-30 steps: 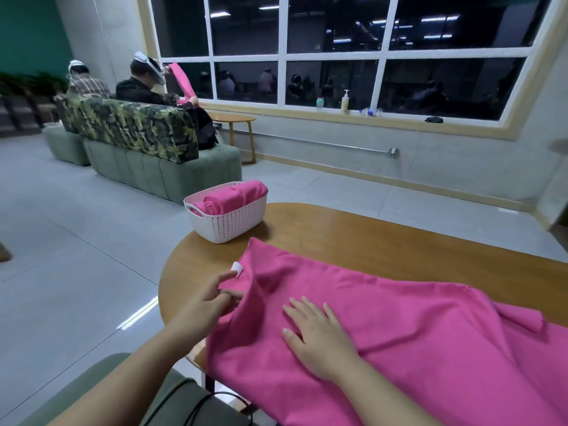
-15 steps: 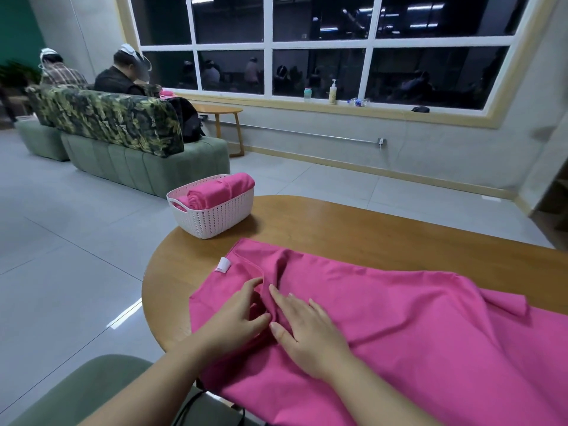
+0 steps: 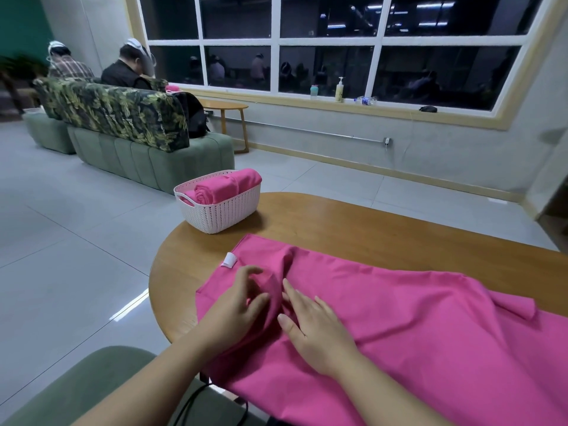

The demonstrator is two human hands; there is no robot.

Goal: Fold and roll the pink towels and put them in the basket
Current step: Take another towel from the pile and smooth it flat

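The pink towel [image 3: 399,318] is lying spread across the desk [image 3: 368,229], its near edge hanging over. The left hand [image 3: 233,312] is pinching a raised ridge of cloth, probably to flatten it, while the right hand [image 3: 310,324] is pressing flat beside it, fingers straight, anchoring the fabric. The white basket [image 3: 218,210], already holding rolled towels [image 3: 221,187], is waiting just beyond.
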